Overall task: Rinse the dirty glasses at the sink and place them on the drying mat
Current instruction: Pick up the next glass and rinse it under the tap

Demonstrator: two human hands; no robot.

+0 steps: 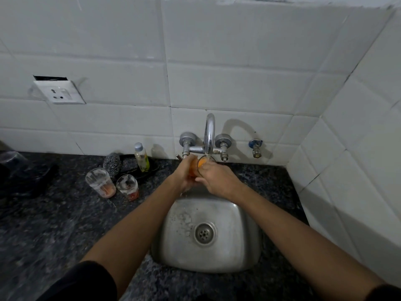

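We see both hands up at the tap (pixel 209 135), holding one glass (pixel 201 164) under the spout, over the back edge of the sink (pixel 245 231). The left hand (pixel 184 174) wraps around the glass's side; the right hand (pixel 217 178) curls over it from the other side, so both grip the same glass. A thin stream runs into its mouth and the contents look orange.

Progress, as we judge it: early. This glass is mid-rinse, still orange inside. Two more dirty glasses, a taller one (pixel 101 182) and a shorter one (pixel 128 187), stand just beside each other on the dark counter (pixel 65 224) left of the sink, both with reddish residue at the bottom, untouched. So one is in hand, two are waiting and none is placed that we can see.

Hard to make out: the drying mat is not in view. The glass is mostly covered by fingers, so its shape and how clean it is stay unclear. Dark objects at far left are too dim to identify.
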